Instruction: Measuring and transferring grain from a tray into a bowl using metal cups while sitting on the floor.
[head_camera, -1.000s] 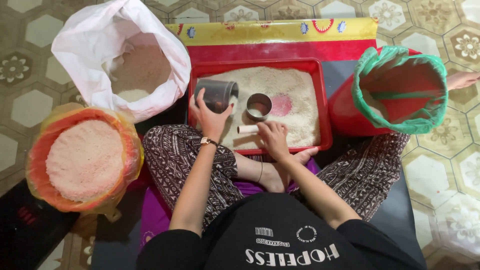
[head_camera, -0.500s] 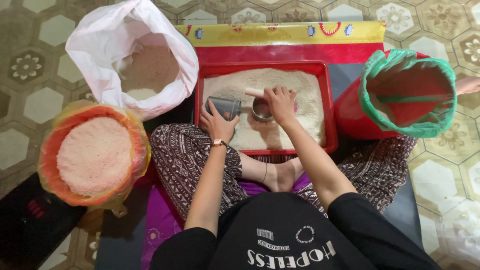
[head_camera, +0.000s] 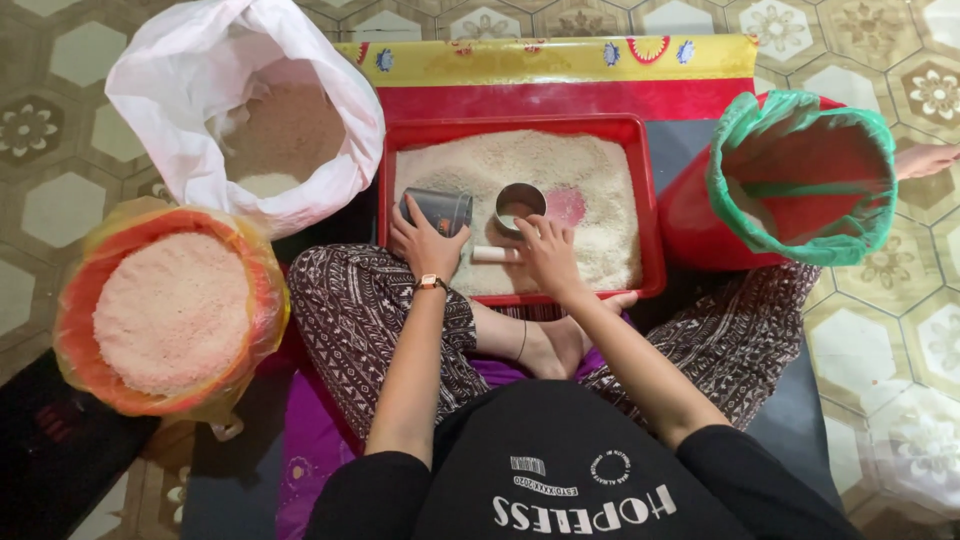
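A white sack (head_camera: 190, 100) of grain stands open at upper left, an orange bag (head_camera: 75, 330) of pinkish grain below it, and a green-lined red bag (head_camera: 800, 180) at right. Between them a red tray (head_camera: 640, 200) of pale grain lies before the seated person's knees. The left hand (head_camera: 425, 240) is curled around a dark cup (head_camera: 437, 208) tipped on its side in the tray. The right hand (head_camera: 545, 250), fingers bent, touches the rim of a steel cup (head_camera: 520, 202) standing upright in the grain, a small white tube (head_camera: 492, 254) just beside it.
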